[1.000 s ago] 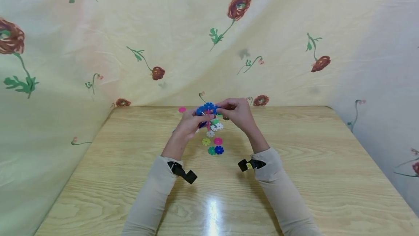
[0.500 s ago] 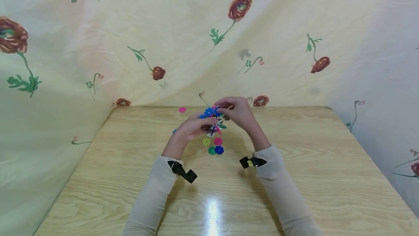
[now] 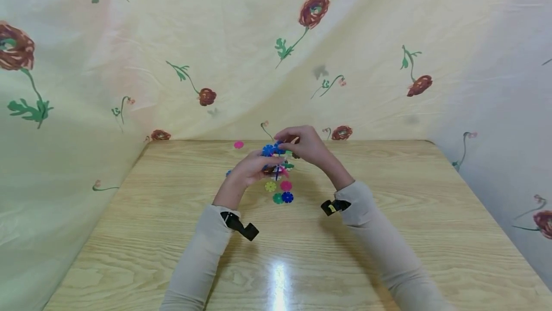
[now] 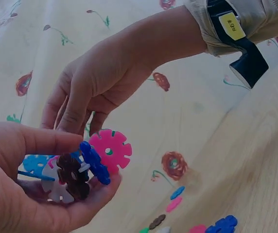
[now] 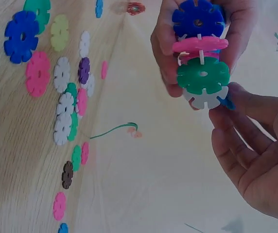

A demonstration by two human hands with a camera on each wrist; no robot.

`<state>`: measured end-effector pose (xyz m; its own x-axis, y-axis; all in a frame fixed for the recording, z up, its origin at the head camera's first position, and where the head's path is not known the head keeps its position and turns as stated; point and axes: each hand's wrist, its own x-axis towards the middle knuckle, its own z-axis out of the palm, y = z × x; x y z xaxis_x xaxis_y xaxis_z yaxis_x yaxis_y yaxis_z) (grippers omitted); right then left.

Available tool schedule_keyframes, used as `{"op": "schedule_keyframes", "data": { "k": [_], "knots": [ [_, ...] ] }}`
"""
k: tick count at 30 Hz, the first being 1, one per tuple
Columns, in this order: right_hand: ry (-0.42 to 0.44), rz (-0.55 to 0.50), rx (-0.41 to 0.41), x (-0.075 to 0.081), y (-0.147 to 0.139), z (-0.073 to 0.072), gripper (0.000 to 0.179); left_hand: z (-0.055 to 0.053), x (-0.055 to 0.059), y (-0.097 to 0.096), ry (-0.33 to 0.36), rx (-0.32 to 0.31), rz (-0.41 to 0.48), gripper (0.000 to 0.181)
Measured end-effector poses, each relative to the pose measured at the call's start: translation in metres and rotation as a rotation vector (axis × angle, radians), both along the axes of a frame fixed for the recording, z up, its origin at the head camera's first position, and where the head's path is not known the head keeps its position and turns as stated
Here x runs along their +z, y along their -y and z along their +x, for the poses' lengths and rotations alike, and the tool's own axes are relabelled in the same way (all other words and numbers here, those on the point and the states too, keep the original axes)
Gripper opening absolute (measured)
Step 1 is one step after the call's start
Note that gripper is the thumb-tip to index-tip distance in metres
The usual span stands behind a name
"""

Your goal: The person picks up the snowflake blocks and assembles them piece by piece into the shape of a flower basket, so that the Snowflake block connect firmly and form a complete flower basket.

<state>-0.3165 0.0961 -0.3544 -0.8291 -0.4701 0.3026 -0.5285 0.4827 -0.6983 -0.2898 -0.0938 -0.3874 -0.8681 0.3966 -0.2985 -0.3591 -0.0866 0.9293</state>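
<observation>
My left hand grips a cluster of interlocked snowflake discs above the table's far part. Seen from the left wrist, the cluster has a pink disc, a dark blue disc and a brown disc, held between thumb and fingers. In the right wrist view a green disc and a white disc face the camera. My right hand is at the cluster's far side. Its thumb and fingertips pinch a blue disc at the cluster's edge, mostly hidden by the fingers.
Loose discs lie on the wooden table below and behind the hands. Among them are a yellow disc, a pink disc and a dark blue disc. A flower-patterned cloth hangs behind the table.
The cluster has turned in my left hand, which has tilted over it. My right hand has shifted slightly left, still at the blue discs on top.
</observation>
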Motion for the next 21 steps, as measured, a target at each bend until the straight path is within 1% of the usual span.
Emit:
{"op": "schedule_keyframes", "data": {
  "k": [2,4,6,8,11,15,17,18,21],
  "knots": [
    [-0.009,0.005,-0.015,-0.001,-0.002,0.000,0.020,-0.001,0.000,0.002,0.013,0.052,0.003,0.043],
    [0.003,0.003,-0.033,-0.003,-0.004,0.000,0.022,-0.004,0.000,0.006,0.017,0.111,0.000,0.044],
    [0.029,0.009,-0.042,-0.006,-0.008,0.000,0.022,-0.006,-0.001,0.009,0.023,0.167,-0.001,0.043],
    [0.065,0.038,-0.035,-0.011,-0.012,0.000,0.021,-0.007,0.000,0.012,0.025,0.204,0.001,0.042],
    [0.105,0.120,0.023,-0.022,-0.018,-0.002,0.018,-0.008,0.000,0.014,0.032,0.240,0.017,0.035],
    [0.143,0.240,0.153,-0.040,-0.021,-0.007,0.015,-0.008,0.001,0.016,0.035,0.270,0.044,0.026],
    [0.163,0.293,0.201,-0.049,-0.021,-0.009,0.015,-0.008,0.001,0.016,0.034,0.275,0.053,0.024],
    [0.177,0.314,0.219,-0.052,-0.020,-0.010,0.015,-0.008,0.002,0.016,0.035,0.277,0.056,0.024],
    [0.237,0.375,0.234,-0.061,-0.019,-0.009,0.017,-0.008,0.002,0.016,0.035,0.281,0.051,0.024]
  ]
}}
